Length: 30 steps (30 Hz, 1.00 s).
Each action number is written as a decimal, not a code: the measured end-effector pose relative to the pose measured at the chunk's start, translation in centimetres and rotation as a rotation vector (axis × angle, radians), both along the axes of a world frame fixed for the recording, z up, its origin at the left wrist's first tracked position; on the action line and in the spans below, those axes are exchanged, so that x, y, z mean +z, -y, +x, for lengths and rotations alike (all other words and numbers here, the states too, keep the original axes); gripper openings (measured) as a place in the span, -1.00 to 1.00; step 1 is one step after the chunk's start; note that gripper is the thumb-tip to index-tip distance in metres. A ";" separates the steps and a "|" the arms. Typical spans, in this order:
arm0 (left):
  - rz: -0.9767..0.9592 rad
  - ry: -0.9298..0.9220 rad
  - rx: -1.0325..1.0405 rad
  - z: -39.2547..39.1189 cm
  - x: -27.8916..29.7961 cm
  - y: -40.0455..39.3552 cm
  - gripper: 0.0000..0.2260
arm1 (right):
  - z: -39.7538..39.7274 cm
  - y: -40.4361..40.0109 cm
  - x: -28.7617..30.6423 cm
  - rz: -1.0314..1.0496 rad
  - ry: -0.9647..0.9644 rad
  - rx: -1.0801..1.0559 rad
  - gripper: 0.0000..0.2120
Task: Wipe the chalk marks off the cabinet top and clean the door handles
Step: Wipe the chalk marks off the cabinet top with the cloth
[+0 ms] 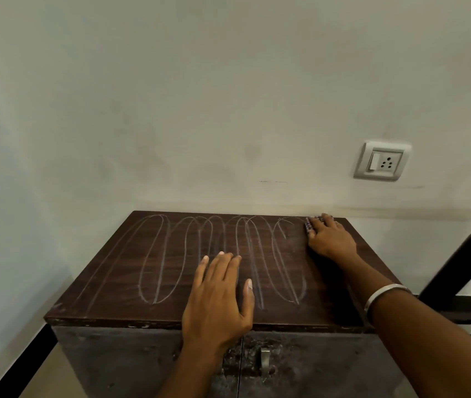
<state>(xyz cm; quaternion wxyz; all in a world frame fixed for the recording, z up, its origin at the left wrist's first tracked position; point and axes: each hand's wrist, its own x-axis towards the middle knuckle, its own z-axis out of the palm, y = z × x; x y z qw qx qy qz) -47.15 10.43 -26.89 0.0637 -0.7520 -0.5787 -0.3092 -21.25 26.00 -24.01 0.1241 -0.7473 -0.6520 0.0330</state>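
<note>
Fingers (319, 225) of right hand (330, 238) press cloth (311, 224) flat at cabinet top (119, 268) back-right corner, likely starting there; left hand (220, 291) spread flat, bracing. Chalk marks (222, 254) remain; door handle (265, 361) below.

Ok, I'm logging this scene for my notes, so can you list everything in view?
cabinet top: one, dark brown wood grain, against the wall
chalk marks: looping lines, white, across most of the top
cloth: one, checked, far right corner of the top, under the right hand
door handle: one visible, metal, on the right door
wall socket: one, white, on the wall at right
bangle: one, silver, right wrist
left hand: flat on the top's front edge
right hand: pressing the cloth
</note>
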 end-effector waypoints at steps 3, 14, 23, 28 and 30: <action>-0.009 0.003 0.001 0.1 0.0 0.0 -0.49 | -0.5 -0.4 0.0 -0.014 0.018 -0.020 -0.48; -0.010 0.028 -0.036 -0.2 0.1 0.1 -0.50 | -2.1 -1.8 0.2 0.020 -0.017 0.126 -0.51; 0.002 -0.025 -0.059 -2.1 0.1 0.3 -0.53 | -2.2 -2.6 0.7 0.015 -0.057 0.039 -0.49; 0.021 -0.069 0.011 -6.5 0.2 0.4 -0.54 | -6.6 -3.1 0.8 0.024 -0.074 0.174 -0.49; 0.010 -0.066 0.032 -7.6 0.3 0.4 -0.53 | -6.9 -3.1 0.6 0.038 -0.074 0.210 -0.50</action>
